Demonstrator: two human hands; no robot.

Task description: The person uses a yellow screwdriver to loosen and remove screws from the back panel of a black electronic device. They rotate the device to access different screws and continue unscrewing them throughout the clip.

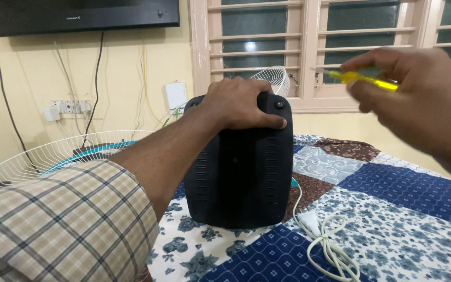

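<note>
Left hand grips the top of the upright black plastic fan motor housing standing on the patchwork-quilted bed, while the right hand pinches a yellow-handled screwdriver raised above it.

The black plastic fan motor housing stands upright on the patchwork bedspread, its rounded back facing the camera, with rows of vent slots down both sides and a screw at its top, toward 1 o'clock. The yellow translucent-handled screwdriver hangs in the air at 2 o'clock of the housing, lying nearly level and blurred.
</note>
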